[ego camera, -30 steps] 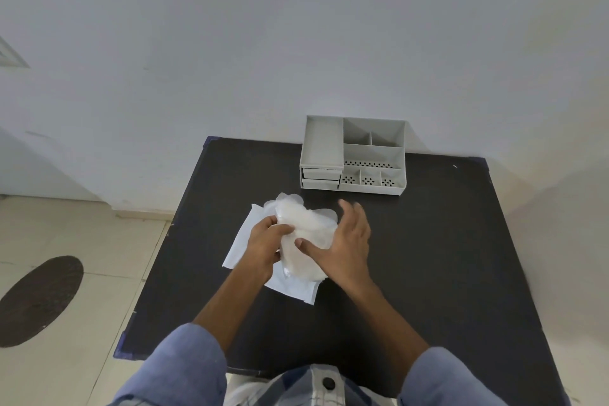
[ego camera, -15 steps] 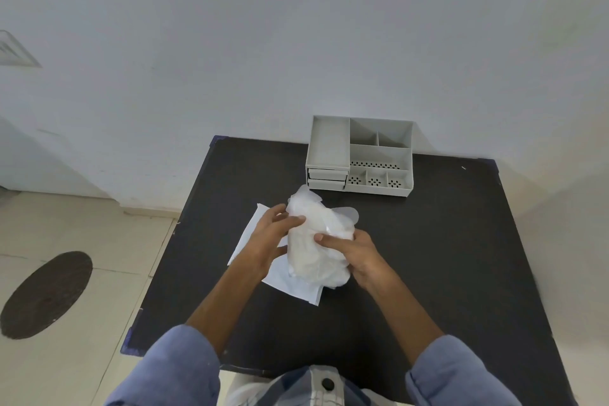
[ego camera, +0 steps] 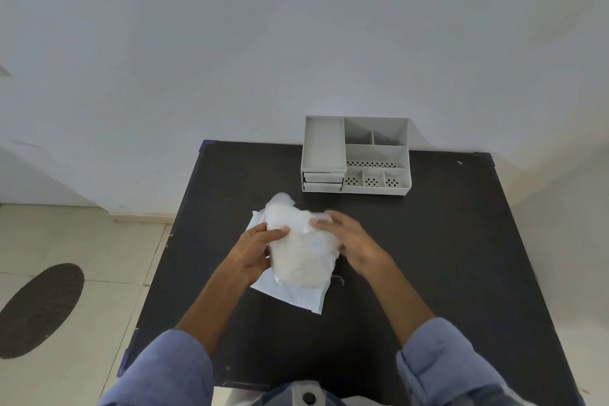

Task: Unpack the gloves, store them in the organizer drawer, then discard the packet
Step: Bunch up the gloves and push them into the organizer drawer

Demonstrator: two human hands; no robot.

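Observation:
A bundle of translucent white gloves (ego camera: 301, 249) is held above the black table (ego camera: 428, 257) between both hands. My left hand (ego camera: 255, 249) grips its left side with the thumb on top. On the upper right side, my right hand (ego camera: 351, 241) pinches the bundle with its fingertips. The flat white packet (ego camera: 296, 298) lies on the table under the gloves, partly hidden. Against the wall at the back of the table stands the grey organizer (ego camera: 356, 155), with two shut drawers (ego camera: 323, 182) at its front left.
The wall rises right behind the table. The table's left edge (ego camera: 164, 257) drops to a tiled floor with a dark round patch (ego camera: 38, 308). My blue sleeves fill the bottom of the view.
The gloves have been gathered into a taller bundle and lifted off the packet. My right hand has shifted from the bundle's lower front to its upper right side.

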